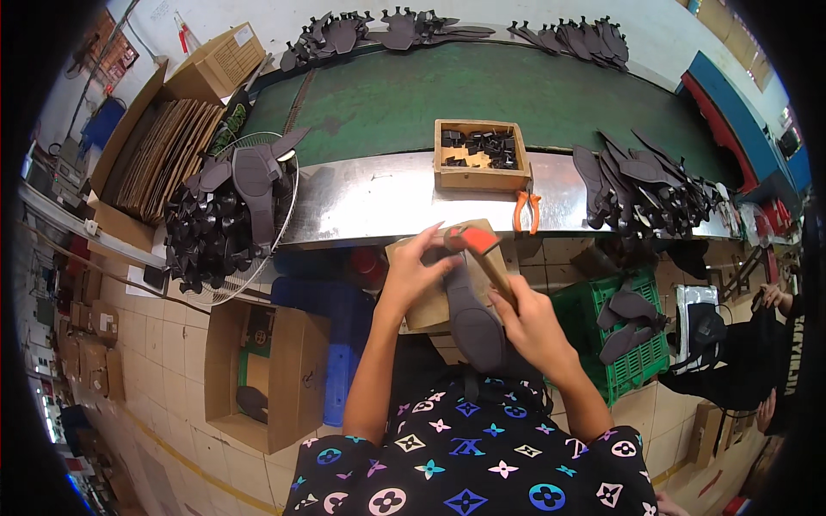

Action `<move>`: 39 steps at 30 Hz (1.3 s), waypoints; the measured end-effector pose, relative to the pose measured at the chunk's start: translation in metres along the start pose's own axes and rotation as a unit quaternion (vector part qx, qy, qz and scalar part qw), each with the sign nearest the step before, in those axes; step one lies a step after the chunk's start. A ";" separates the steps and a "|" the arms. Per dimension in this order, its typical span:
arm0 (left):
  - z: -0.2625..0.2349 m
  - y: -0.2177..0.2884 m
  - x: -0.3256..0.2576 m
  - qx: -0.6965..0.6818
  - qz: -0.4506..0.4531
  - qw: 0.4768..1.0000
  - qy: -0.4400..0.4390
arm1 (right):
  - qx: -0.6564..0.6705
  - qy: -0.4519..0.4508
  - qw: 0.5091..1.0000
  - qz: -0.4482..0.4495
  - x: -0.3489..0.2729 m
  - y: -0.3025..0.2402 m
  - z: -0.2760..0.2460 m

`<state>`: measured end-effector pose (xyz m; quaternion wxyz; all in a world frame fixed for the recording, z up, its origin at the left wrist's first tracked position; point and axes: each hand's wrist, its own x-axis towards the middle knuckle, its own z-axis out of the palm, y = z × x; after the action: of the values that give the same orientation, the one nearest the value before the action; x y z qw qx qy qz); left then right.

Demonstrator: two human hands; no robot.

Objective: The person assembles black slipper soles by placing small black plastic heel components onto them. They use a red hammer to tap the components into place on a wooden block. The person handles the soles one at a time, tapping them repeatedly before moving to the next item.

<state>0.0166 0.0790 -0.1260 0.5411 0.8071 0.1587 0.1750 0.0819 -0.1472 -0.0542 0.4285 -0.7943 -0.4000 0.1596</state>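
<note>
A dark grey shoe sole (476, 325) lies lengthwise in front of me, its wide end toward my body, over a tan board (428, 311). At the sole's far, narrow end, my left hand (416, 273) is closed around it with bent fingers. My right hand (540, 331) grips the wooden handle (495, 273) of a hammer. The orange-red hammer head (471, 238) is above the sole's far end, close to my left fingertips, and hides what lies beneath it.
On the metal bench edge (370, 206) are a wooden box (482, 178) of small black parts and orange-handled pliers (527, 211). Soles (637, 176) pile up right; a basket (288, 225) of them stands left. Below are a cardboard box (297, 378) and green crate (615, 371). Another person (748, 365) is at right.
</note>
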 end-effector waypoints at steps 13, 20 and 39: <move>0.005 -0.002 -0.013 0.274 0.050 0.959 -0.046 | 0.016 0.042 0.998 -0.051 -0.002 0.009 0.004; 0.000 -0.004 -0.011 0.283 0.046 0.956 -0.055 | -0.056 0.054 0.994 -0.082 -0.016 0.001 -0.003; -0.009 0.103 -0.102 -0.230 -0.013 0.953 -0.196 | -0.275 -0.049 0.922 -0.267 0.048 0.028 0.005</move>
<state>-0.0713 0.0038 -0.0385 0.7348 0.6770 0.0158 0.0378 0.1233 -0.1160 -0.0748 0.1997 -0.7359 -0.6459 -0.0389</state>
